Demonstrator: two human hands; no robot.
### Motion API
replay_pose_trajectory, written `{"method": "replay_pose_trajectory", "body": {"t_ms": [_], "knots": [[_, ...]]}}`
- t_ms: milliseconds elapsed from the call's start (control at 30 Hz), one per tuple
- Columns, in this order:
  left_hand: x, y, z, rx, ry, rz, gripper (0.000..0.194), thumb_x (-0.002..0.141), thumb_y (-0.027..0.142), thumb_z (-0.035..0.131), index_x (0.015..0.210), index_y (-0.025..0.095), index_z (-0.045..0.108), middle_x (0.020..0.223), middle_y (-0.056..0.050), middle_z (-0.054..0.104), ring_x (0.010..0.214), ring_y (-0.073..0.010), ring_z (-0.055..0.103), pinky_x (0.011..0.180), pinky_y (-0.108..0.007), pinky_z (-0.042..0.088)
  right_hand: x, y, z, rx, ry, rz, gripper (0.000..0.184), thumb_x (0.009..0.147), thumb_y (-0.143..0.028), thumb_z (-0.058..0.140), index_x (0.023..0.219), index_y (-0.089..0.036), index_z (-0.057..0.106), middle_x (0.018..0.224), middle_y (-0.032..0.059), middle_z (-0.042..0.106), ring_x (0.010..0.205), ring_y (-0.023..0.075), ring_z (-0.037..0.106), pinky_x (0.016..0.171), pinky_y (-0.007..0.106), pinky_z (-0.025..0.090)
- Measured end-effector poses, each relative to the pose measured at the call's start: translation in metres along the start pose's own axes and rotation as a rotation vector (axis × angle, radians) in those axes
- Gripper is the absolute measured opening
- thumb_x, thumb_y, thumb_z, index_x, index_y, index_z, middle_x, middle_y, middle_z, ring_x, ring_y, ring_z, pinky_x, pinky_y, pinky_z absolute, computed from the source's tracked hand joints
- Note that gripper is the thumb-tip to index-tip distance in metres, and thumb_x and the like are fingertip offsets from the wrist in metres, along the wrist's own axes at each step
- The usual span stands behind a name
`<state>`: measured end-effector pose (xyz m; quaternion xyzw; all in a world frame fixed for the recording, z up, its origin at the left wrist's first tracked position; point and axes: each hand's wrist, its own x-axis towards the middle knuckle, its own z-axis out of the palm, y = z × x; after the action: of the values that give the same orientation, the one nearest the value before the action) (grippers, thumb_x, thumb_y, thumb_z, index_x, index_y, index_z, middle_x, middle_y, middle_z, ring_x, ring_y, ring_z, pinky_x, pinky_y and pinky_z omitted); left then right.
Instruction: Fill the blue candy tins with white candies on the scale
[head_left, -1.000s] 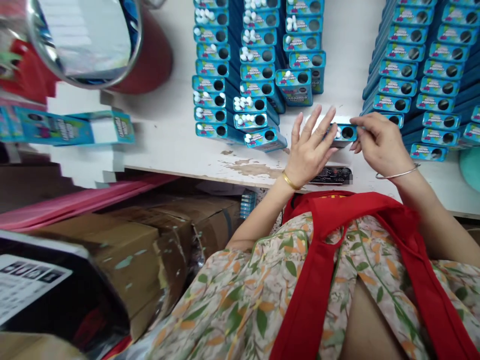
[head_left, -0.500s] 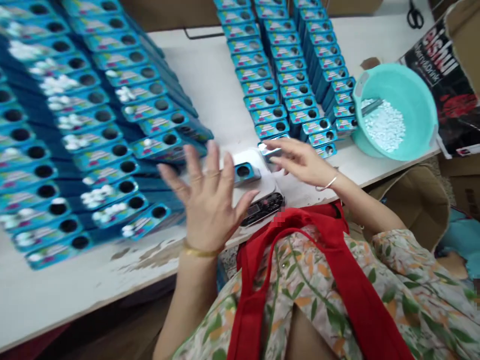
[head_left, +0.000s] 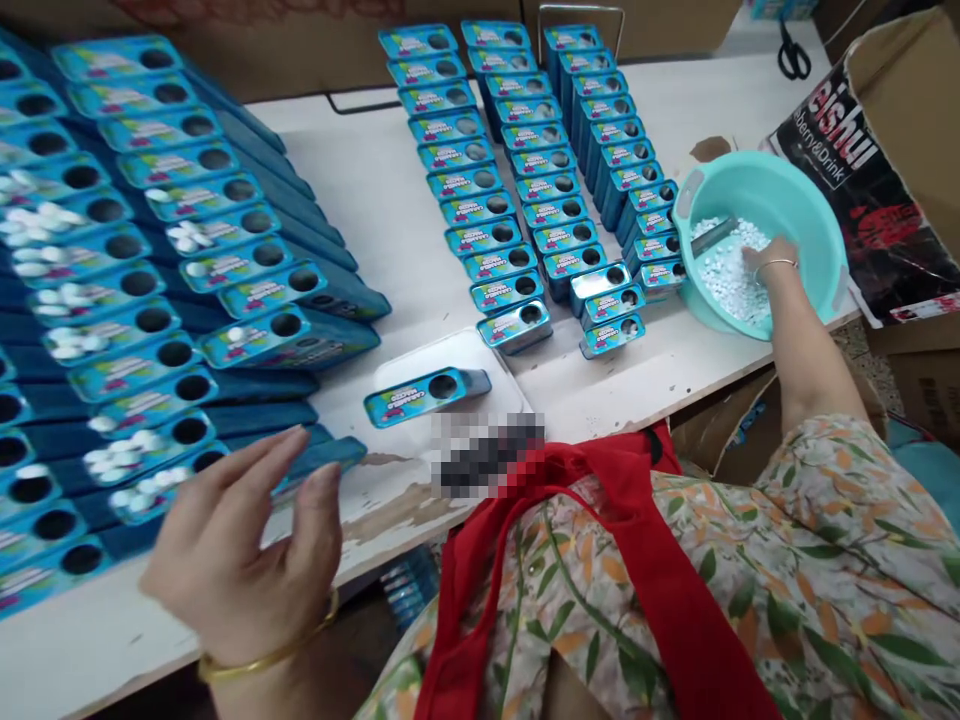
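My left hand (head_left: 255,540), its fingers stretched and the thumb apart, is over the front end of the left rows of blue tins. It partly covers a blue tin (head_left: 330,455); I cannot see whether it touches it. My right hand (head_left: 776,260) reaches down into a turquoise basin (head_left: 817,210) among small white tablets (head_left: 724,280), its fingertips hard to make out. A grey scoop (head_left: 714,236) lies on the tablets. Between my hands, one blue tin (head_left: 409,400) with a round dark hole in its top stands on the white scale (head_left: 499,375).
At the left, rows of holed tins (head_left: 150,320) carry white tablets on several tops. More rows of tins (head_left: 480,210) stand at the back middle. A printed carton (head_left: 847,150) is beyond the basin, and black scissors (head_left: 793,55) lie at the back right.
My right hand has gone from beside the scale into the basin of tablets. My left hand has moved left, away from the scale, to the front left tins. The view has shifted.
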<state>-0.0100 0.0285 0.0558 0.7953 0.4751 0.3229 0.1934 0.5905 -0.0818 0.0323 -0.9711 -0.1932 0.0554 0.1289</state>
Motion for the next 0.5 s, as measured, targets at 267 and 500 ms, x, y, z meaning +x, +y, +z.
{"method": "replay_pose_trajectory", "body": {"t_ms": [267,500], "knots": [[0.002,-0.001,-0.004,0.007,-0.024,-0.03,0.064,0.072,0.027,0.055,0.123,0.065,0.056,0.126,0.029,0.06,0.105,-0.0405,0.071,0.089,-0.064,0.055,0.017,-0.003,-0.004,0.197,-0.024,0.03,0.037,0.083,-0.02,0.063,0.058,-0.022,0.036,0.059,-0.0051,0.056,0.06,0.0022,0.047,0.067,0.02,0.039],[-0.001,-0.01,0.0,-0.043,-0.057,-0.006,0.064,0.072,0.025,0.058,0.121,0.066,0.057,0.122,0.025,0.066,0.099,-0.0383,0.072,0.085,-0.063,0.057,0.006,0.003,-0.027,0.387,-0.297,-0.223,0.043,0.094,-0.047,0.049,0.057,-0.028,0.038,0.049,-0.0061,0.041,0.052,0.0016,0.034,0.055,0.021,0.035]]}}
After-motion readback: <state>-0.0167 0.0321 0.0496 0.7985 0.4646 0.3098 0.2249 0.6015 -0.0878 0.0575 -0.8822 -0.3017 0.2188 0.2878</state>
